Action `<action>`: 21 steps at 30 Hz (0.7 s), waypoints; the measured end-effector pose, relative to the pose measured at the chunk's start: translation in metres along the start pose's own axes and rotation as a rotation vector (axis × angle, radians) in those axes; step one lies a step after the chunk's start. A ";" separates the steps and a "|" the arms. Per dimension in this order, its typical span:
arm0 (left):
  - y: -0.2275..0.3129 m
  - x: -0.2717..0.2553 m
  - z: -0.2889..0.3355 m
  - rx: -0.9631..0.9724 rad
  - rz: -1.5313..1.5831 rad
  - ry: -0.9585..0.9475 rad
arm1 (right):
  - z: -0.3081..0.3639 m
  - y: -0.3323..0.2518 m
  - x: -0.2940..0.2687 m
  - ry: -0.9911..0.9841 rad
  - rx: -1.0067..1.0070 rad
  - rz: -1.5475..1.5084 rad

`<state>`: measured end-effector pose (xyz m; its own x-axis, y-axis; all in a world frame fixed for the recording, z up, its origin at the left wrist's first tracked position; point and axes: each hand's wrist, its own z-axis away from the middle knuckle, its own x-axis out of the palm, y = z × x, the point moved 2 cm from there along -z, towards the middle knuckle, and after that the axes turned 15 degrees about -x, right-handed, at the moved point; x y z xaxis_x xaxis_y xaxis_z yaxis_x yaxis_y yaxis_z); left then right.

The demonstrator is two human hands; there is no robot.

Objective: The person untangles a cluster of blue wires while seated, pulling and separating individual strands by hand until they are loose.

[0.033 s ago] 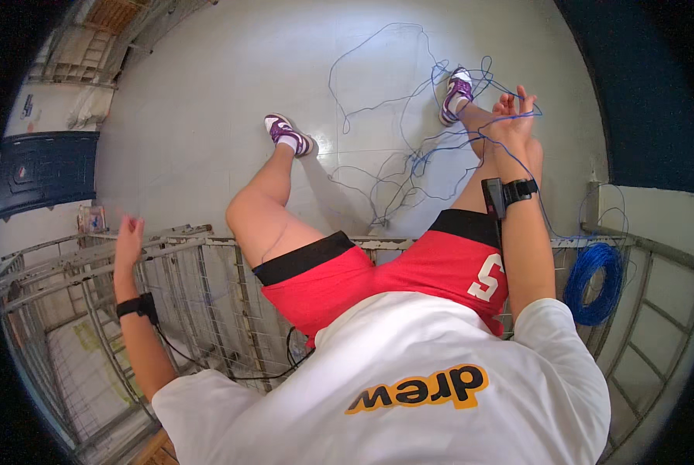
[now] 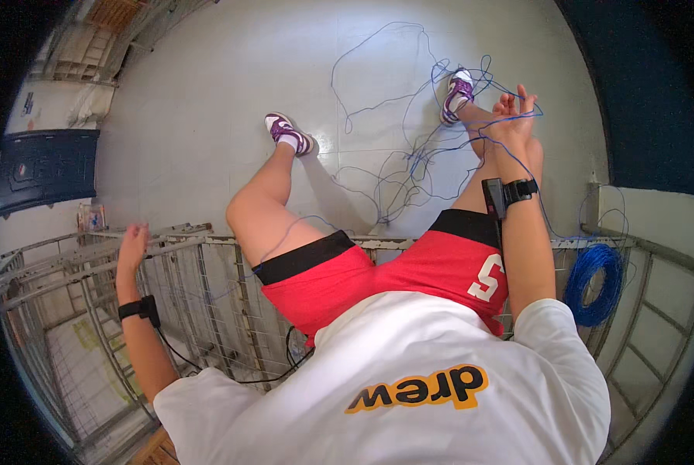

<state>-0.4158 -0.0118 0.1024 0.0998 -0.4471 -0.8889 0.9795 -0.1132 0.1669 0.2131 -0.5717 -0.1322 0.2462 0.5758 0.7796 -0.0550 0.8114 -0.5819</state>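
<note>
On the right, my right hand (image 2: pixel 514 116) is raised palm up above my right shin, its fingers partly curled. Thin blue wire (image 2: pixel 510 118) passes between and around these fingers. From there, strands run down to a loose tangle (image 2: pixel 417 155) on the floor, and one strand leads along my wrist to a wound coil of blue wire (image 2: pixel 595 287) at the right. My left hand (image 2: pixel 134 244) is held out at the far left, over the metal rails. Its fingertips are blurred, and whether it holds wire does not show. A blue strand (image 2: pixel 289 229) crosses my left thigh.
I sit on a metal-framed rack (image 2: pixel 231 263) with wire mesh. Grey floor (image 2: pixel 207 93) stretches ahead around my purple-and-white shoes (image 2: pixel 289 134). A dark blue chest-like box (image 2: pixel 48 170) stands at the left; a dark panel (image 2: pixel 642 101) rises at the right. A black cable (image 2: pixel 246 380) trails from my left wrist strap.
My left hand has shifted slightly right and nearer. The strand over my left thigh has lifted into a wider arc, and the floor tangle has moved slightly. My right hand stays put.
</note>
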 end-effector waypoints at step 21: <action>0.104 0.227 0.113 0.778 -0.321 0.116 | 0.031 0.001 0.013 -0.150 0.134 0.075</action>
<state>-0.3109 -0.2257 -0.0337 -0.1032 -0.2003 -0.9743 0.5685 -0.8156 0.1075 0.1864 -0.5602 -0.1159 0.0904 0.6356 0.7667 -0.1982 0.7660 -0.6116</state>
